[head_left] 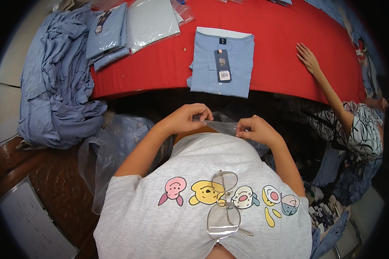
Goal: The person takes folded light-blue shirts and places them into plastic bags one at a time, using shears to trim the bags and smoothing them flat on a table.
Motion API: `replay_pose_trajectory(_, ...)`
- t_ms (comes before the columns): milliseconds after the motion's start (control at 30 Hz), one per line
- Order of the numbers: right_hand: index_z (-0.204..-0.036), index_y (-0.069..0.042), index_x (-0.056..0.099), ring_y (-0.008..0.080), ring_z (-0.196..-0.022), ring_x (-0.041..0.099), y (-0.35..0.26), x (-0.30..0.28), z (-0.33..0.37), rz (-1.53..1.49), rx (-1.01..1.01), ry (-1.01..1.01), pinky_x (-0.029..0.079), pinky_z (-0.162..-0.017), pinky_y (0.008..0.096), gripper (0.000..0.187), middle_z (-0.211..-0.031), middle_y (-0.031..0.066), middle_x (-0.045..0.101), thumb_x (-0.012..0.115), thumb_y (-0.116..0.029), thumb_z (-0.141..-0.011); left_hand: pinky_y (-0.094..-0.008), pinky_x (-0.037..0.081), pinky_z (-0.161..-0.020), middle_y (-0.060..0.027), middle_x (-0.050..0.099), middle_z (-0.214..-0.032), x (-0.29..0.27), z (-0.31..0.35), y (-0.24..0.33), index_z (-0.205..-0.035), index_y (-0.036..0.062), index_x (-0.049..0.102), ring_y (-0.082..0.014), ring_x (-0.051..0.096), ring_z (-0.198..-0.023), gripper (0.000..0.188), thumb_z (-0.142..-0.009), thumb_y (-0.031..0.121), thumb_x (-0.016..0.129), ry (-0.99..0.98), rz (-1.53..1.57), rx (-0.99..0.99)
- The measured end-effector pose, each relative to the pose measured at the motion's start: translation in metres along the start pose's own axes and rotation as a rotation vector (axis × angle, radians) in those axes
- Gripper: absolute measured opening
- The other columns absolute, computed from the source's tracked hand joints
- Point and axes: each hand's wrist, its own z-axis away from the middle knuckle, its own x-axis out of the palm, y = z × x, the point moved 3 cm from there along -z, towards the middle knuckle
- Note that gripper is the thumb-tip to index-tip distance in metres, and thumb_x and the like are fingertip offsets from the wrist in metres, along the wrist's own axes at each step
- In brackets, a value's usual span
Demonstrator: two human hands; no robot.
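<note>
Between my two hands a clear plastic bag is stretched just above my lap. My left hand pinches one side of its edge, and my right hand has fingers closed on the other side. Ahead of them a folded light blue shirt lies at the front edge of the red-covered table, collar at the far end. A dark hang tag rests on its front, and a white board edge shows behind the collar.
Crumpled blue shirts pile up at the left, beside bagged shirts and a wrapped white sheet. Another person's hand rests on the table at the right. Loose clear plastic hangs by my left arm.
</note>
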Motion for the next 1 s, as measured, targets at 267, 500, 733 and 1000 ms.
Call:
replay_pose_trajectory(267, -0.095, -0.005, 0.065, 0.0226, -0.074, 0.072, -0.021, -0.018, -0.014, 0.058, 0.097, -0.05, 0.052, -0.071, 0.0354, 0.015, -0.083, 0.0073, 0.075, 0.076, -0.016, -0.095, -0.0656, 0.017, -0.13, -0.0147, 0.08, -0.107, -0.004, -0.002, -0.015, -0.087, 0.006, 0.065, -0.0339, 0.067, -0.132, 0.022, -0.097, 0.025, 0.061, -0.401, -0.608, -0.231)
replay_pose_trajectory(500, -0.095, -0.008, 0.07, 0.0349, -0.095, 0.074, 0.019, -0.01, -0.027, 0.215, -0.101, 0.022, 0.056, -0.083, 0.0435, 0.013, -0.134, 0.0155, 0.073, 0.076, -0.018, -0.09, -0.0752, 0.013, -0.127, -0.0164, 0.068, -0.146, -0.015, -0.008, -0.065, -0.117, 0.0133, 0.081, -0.0455, 0.052, -0.147, 0.031, -0.102, 0.032, 0.06, -0.088, -1.143, -0.1)
replay_pose_trajectory(733, -0.099, -0.006, 0.08, 0.0311, -0.098, 0.073, 0.039, -0.071, -0.039, 0.364, -0.123, 0.511, 0.057, -0.085, 0.0419, 0.012, -0.1, 0.0086, 0.075, 0.076, -0.01, -0.088, -0.0568, 0.046, -0.113, -0.01, 0.079, -0.121, -0.018, -0.038, -0.053, -0.116, 0.0131, 0.082, -0.0307, 0.071, -0.117, 0.024, -0.101, 0.024, 0.068, 0.203, -0.92, -0.092)
replay_pose_trajectory(1000, -0.092, -0.003, 0.075, 0.0295, -0.092, 0.071, 0.019, -0.102, -0.08, 0.404, -0.134, 0.535, 0.056, -0.081, 0.0406, 0.009, -0.094, 0.0093, 0.069, 0.078, -0.009, -0.086, -0.0469, 0.056, -0.087, -0.0236, 0.076, -0.102, -0.029, -0.038, -0.045, -0.112, 0.0046, 0.081, -0.0425, 0.073, -0.098, 0.028, -0.103, 0.027, 0.067, 0.516, -0.676, -0.159)
